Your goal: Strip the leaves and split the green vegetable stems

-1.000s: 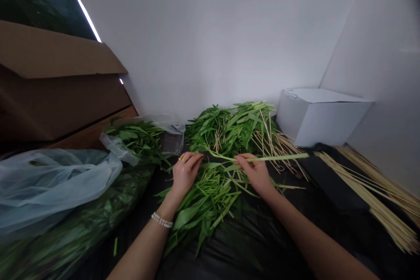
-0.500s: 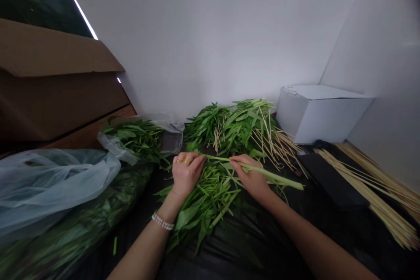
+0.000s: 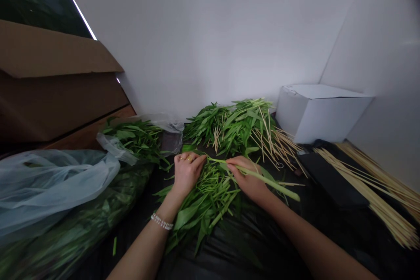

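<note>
My right hand grips a long pale-green water spinach stem, whose thick cut end sticks out to the right. At the thin end of the same stem, my left hand is closed in a pinch, with rings on its fingers. The stem slants across between both hands. Beneath and in front of them lies a loose pile of leafy green stalks. Just beyond the hands are leafy bundles with thin wooden sticks poking out to the right.
On the left, greens fill a clear plastic bag, with more leaves behind it and a cardboard box above. To the right are a white box, a black flat block and long wooden sticks. Black plastic sheeting covers the surface.
My right hand and the stem's thick end have dipped slightly and shifted a little left. The left hand stays almost in place, still pinching.
</note>
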{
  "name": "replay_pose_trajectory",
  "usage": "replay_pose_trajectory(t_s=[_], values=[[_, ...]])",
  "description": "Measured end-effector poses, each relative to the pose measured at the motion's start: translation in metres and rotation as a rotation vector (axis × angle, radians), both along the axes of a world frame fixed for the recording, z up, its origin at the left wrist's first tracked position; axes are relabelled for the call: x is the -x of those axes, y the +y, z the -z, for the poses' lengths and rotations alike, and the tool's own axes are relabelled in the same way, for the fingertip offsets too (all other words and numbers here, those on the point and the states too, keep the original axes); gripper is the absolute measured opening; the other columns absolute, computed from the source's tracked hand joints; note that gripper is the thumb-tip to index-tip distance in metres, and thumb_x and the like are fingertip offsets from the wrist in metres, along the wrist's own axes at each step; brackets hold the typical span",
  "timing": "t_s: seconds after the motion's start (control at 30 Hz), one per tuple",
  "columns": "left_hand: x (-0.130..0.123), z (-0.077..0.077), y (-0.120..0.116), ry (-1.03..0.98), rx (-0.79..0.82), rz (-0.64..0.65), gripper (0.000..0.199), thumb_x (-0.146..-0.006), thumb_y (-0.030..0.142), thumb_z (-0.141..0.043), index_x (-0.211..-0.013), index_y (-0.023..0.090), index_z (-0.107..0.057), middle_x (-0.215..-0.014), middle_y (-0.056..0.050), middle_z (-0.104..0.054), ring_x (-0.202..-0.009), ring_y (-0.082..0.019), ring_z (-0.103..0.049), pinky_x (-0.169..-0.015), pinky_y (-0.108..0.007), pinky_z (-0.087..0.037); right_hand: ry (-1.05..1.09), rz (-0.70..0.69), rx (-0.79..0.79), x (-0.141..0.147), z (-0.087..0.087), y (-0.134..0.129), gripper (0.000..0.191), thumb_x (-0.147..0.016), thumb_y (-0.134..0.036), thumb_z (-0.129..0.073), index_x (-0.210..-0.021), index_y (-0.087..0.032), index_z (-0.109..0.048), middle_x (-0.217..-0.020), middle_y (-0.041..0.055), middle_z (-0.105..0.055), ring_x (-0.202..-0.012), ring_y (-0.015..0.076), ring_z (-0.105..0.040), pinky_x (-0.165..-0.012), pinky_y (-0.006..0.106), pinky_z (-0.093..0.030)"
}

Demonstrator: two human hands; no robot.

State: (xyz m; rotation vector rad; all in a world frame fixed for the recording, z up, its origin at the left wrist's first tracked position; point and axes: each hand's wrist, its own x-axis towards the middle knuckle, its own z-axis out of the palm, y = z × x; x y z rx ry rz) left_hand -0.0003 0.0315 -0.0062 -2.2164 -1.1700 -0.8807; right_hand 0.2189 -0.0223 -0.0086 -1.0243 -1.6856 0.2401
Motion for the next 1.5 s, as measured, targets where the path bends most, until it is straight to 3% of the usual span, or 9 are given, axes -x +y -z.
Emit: replay_pose_trajectory(t_s=[0.17,0.37,0.6,0.83,0.97,1.1,1.2,1.33,1.5], values=[[0.001,0.004,0.002,0.067,0.013,-0.069,0.022,-0.090,0.027,-0.056,-0.104,0.031,-0.072,-0.079,-0.007,-0.071,-0.077,-0.022,-0.056,-0.076,-0.040,-0.031,-0.053,-0.044,-0.077,0.002,0.002,-0.001,0.020,-0.093,-0.026,-0.049,-0.098,-0.024,-0.069,-0.091,0.0038,-0.070,-0.086,0.0179,-0.065,-0.080,0.031,-0.051],[-0.002,0.001,0.001,0.049,0.084,-0.018,0.014,-0.086,0.027,-0.060,-0.090,0.028,-0.073,-0.084,-0.006,-0.070,-0.091,-0.024,-0.055,-0.080,-0.041,-0.030,-0.110,-0.043,-0.205,0.002,0.011,0.004,0.023,-0.094,-0.026,-0.049,-0.103,-0.022,-0.070,-0.096,0.0065,-0.070,-0.091,0.0184,-0.064,-0.085,0.034,-0.053],[-0.007,-0.004,-0.005,-0.255,0.246,-0.089,0.010,-0.077,0.024,-0.061,-0.076,0.024,-0.071,-0.080,-0.002,-0.066,-0.090,-0.023,-0.055,-0.080,-0.037,-0.034,-0.077,-0.040,-0.234,0.004,0.011,0.004,0.022,-0.093,-0.025,-0.051,-0.106,-0.025,-0.070,-0.094,0.0047,-0.072,-0.089,0.0190,-0.066,-0.083,0.034,-0.055],[0.019,0.004,0.021,-0.787,0.380,0.003,0.010,-0.071,0.022,-0.056,-0.062,0.020,-0.060,-0.069,0.001,-0.059,-0.072,-0.017,-0.056,-0.075,-0.030,-0.043,0.073,-0.033,0.010,-0.002,0.005,0.003,0.020,-0.090,-0.029,-0.055,-0.098,-0.026,-0.072,-0.094,0.0025,-0.073,-0.089,0.0191,-0.067,-0.083,0.033,-0.052],[0.038,0.006,0.032,-0.974,0.180,-0.129,0.015,-0.078,0.032,-0.057,-0.082,0.019,-0.064,-0.086,-0.003,-0.062,-0.084,-0.019,-0.058,-0.080,-0.032,-0.044,0.334,-0.032,0.219,-0.008,0.003,0.011,0.023,-0.084,-0.039,-0.060,-0.093,-0.022,-0.073,-0.091,0.0049,-0.074,-0.086,0.0218,-0.068,-0.078,0.034,-0.053],[0.037,-0.005,0.025,-1.080,0.051,-0.072,0.020,-0.091,0.031,-0.046,-0.103,0.019,-0.055,-0.086,-0.002,-0.062,-0.081,-0.015,-0.060,-0.078,-0.029,-0.046,0.582,-0.054,0.442,-0.008,0.001,0.015,0.034,-0.077,-0.049,-0.064,-0.092,-0.019,-0.072,-0.085,0.0073,-0.074,-0.081,0.0230,-0.068,-0.068,0.034,-0.054],[0.028,-0.014,0.013,-0.992,-0.039,-0.053,0.019,-0.092,0.031,-0.046,-0.104,0.019,-0.055,-0.079,0.001,-0.057,-0.070,-0.012,-0.057,-0.071,-0.026,-0.046,0.654,-0.077,0.506,-0.006,0.000,0.015,0.038,-0.073,-0.052,-0.066,-0.091,-0.019,-0.072,-0.085,0.0072,-0.074,-0.079,0.0221,-0.067,-0.067,0.032,-0.053],[0.010,-0.015,-0.004,-0.601,-0.075,0.024,0.023,-0.084,0.033,-0.064,-0.102,0.020,-0.061,-0.078,0.001,-0.056,-0.069,-0.012,-0.055,-0.067,-0.025,-0.045,0.653,-0.121,0.557,-0.003,0.001,0.012,0.041,-0.074,-0.055,-0.065,-0.093,-0.020,-0.072,-0.088,0.0068,-0.075,-0.067,0.0181,-0.065,-0.065,0.032,-0.053],[-0.008,-0.008,-0.013,-0.114,-0.009,0.175,0.024,-0.088,0.029,-0.059,-0.111,0.024,-0.066,-0.096,-0.006,-0.066,-0.087,-0.017,-0.061,-0.079,-0.029,-0.048,0.573,-0.147,0.554,-0.001,-0.002,0.009,0.039,-0.076,-0.054,-0.064,-0.096,-0.022,-0.073,-0.090,0.0063,-0.075,-0.067,0.0191,-0.066,-0.064,0.032,-0.053]])
